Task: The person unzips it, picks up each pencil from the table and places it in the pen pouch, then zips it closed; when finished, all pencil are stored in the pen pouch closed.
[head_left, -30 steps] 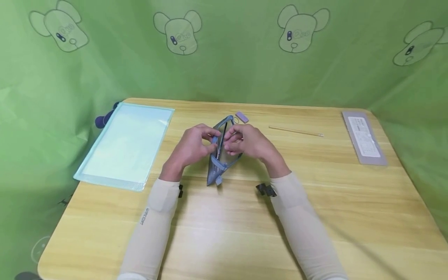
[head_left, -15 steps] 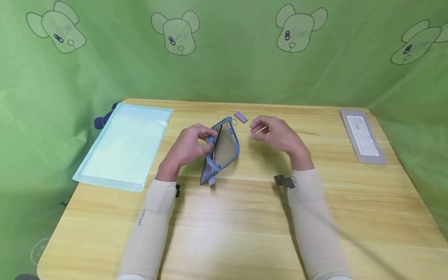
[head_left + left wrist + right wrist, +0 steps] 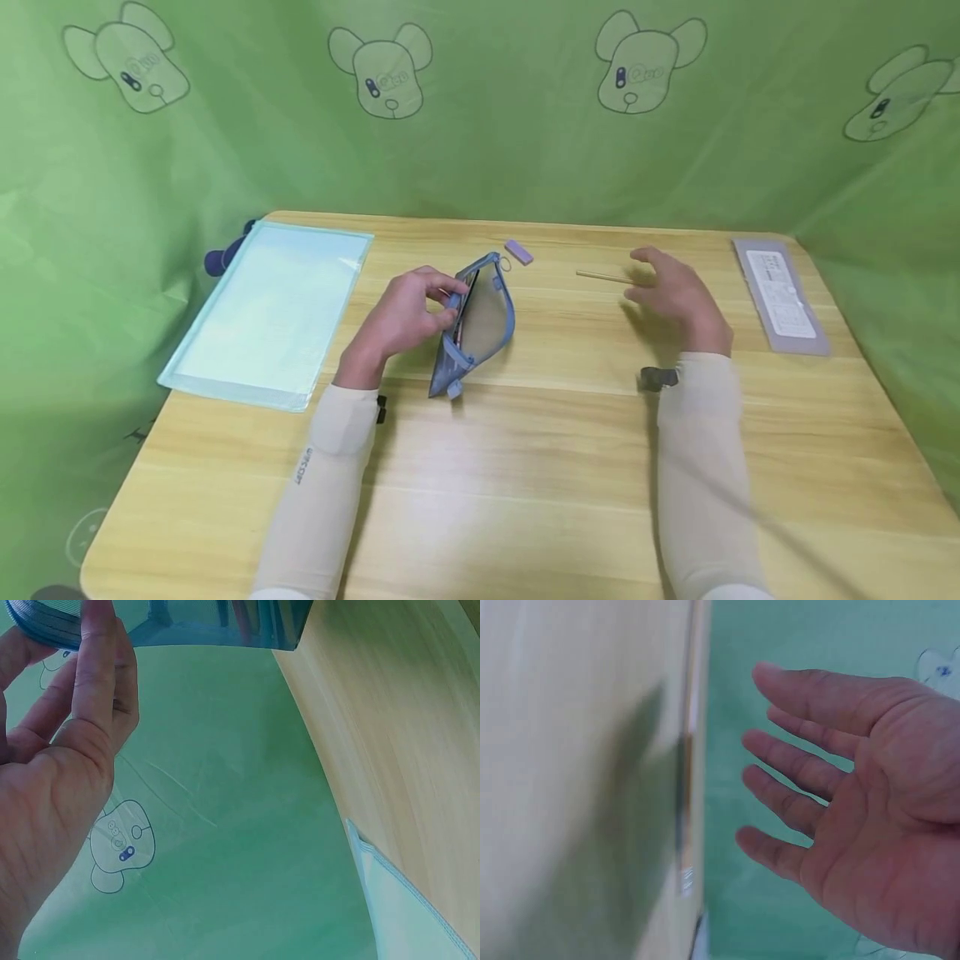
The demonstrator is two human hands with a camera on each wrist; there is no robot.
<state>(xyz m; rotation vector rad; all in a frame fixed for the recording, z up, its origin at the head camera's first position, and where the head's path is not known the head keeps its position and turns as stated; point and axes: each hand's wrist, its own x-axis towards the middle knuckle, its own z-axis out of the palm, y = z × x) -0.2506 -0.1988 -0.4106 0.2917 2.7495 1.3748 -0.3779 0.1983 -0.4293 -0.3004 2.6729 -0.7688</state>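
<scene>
In the head view my left hand pinches the near-left rim of a blue zip pencil case, whose mouth gapes toward the right. Dark, slim items lie along its inner left wall, and the left wrist view shows stick-like shapes through the case's see-through mesh. Off to the right, my right hand hovers with spread fingers above a wooden pencil, hiding the pencil's right part in the head view. From the right wrist, that hand holds nothing, and the pencil lies on the table beyond its fingertips.
A purple eraser lies just behind the pencil case. At the left is a pale-blue zip document pouch; at the right edge rests a flat grey-purple packet with a white label. A green printed curtain hangs behind the table.
My right hand has left the case's mouth and swung right to above the pencil, its fingers spreading. The left hand keeps its grip on the case, which has opened wider.
</scene>
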